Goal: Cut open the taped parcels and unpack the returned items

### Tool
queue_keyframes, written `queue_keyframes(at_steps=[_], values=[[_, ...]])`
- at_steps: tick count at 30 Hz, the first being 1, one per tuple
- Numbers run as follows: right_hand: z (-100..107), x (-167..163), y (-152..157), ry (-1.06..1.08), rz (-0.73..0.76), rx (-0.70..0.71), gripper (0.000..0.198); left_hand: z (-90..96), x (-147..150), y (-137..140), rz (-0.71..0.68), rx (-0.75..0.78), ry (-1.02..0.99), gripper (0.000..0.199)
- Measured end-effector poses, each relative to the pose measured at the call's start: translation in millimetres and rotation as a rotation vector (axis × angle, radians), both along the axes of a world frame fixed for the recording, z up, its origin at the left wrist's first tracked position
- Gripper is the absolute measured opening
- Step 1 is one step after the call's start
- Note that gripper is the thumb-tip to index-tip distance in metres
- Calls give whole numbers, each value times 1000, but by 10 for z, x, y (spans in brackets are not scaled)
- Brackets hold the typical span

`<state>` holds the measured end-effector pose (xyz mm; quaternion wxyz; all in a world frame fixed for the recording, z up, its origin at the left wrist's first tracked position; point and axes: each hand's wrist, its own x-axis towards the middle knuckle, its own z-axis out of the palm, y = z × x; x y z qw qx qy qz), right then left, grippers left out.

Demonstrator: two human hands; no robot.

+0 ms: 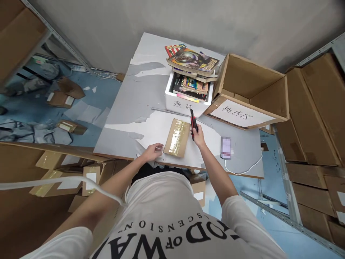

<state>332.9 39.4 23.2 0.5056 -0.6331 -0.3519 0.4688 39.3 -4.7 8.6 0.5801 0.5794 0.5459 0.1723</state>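
Note:
In my right hand (198,136) is a red and black box cutter (192,120), its tip pointing away from me toward the white bin. Flat on the table, just left of that hand, lies a small brown cardboard package (172,138) with shiny clear tape down its middle. My left hand (153,151) rests at the package's lower left side, holding nothing, with its fingers loosely bent. Whether those fingertips touch the package I cannot tell.
Books (194,61) pile over a white bin (172,100) at the back. Beside it stands an open carton (258,122) with a handwritten label. A phone (226,147) on a white cable lies at right. Left of the table, a large carton (16,151) holds several parcels.

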Motion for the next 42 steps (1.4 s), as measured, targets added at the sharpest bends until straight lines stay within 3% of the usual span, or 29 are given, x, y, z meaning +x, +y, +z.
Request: queue_keyframes(at_steps=[4, 9, 14, 20, 27, 31, 36, 39, 42], values=[[0, -83, -563, 25, -93, 18, 37, 115, 162, 533, 60, 183, 187, 41], [-8, -380, -1267, 324, -191, -123, 38, 191, 627, 1236, 29, 328, 121, 61], [-18, -706, -1590, 611, -281, -235, 50, 105, 885, 1504, -72, 334, 99, 52], [33, -841, -1583, 641, -280, -234, 54, 61, 874, 1453, -37, 280, 135, 37], [-9, -515, -1390, 491, -219, -179, 49, 203, 573, 1193, 152, 336, 188, 29], [77, -265, -1103, 316, -106, -150, 46, 252, 291, 945, 296, 332, 203, 28], [160, -92, -624, 177, 27, -70, 41, 118, 19, 609, 405, 291, 217, 34], [138, -92, -405, 111, 76, -40, 38, 42, -83, 422, 418, 274, 226, 35], [110, -155, -271, 96, 37, -53, 36, 71, -144, 296, 345, 219, 313, 38]])
